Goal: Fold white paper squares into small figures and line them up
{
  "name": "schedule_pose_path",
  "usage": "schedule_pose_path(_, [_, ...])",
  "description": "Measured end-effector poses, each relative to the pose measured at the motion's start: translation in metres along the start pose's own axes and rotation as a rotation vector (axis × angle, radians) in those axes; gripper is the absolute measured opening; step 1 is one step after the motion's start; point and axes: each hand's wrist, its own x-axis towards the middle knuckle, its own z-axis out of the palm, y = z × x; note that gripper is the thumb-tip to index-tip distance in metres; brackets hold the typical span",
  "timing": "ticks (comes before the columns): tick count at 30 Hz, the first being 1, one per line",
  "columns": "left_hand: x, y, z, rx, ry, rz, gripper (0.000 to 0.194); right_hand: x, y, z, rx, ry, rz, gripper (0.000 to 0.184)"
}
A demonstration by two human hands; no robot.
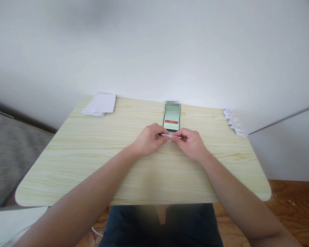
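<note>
Between my two hands is a small folded piece of white paper (170,136), seen nearly edge-on above the middle of the table. My left hand (150,139) pinches its left side between thumb and fingers. On the other side my right hand (190,142) grips it the same way, so the fingertips of both hands almost meet. Part of the paper is hidden behind the fingers, and its exact folds are too small to make out. Just beyond the hands lies a phone (171,125) with a lit greenish screen and a red bar; its upper part is pixelated.
A stack of white paper sheets (105,103) lies at the table's back left. Several small folded white paper pieces (234,122) stand in a row along the right edge. The pale wood table (74,147) meets a white wall (149,51) behind it.
</note>
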Motion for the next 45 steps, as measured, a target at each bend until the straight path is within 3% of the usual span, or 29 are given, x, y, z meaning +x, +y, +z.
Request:
schedule_pose_path(19, [0.0012, -0.0012, 0.0036, 0.030, 0.009, -0.021, 0.025, 0.0032, 0.0069, 0.0004, 0.097, 0.016, 0.060, 0.021])
schedule_pose_path(30, [-0.0002, 0.0013, 0.0023, 0.015, 0.004, -0.035, 0.023, 0.0027, 0.0022, 0.0005, 0.054, 0.017, 0.012, 0.020])
schedule_pose_path(45, [0.0010, -0.0009, -0.0006, 0.052, 0.037, -0.006, 0.021, 0.0034, 0.0006, -0.0058, -0.029, 0.007, 0.075, 0.024])
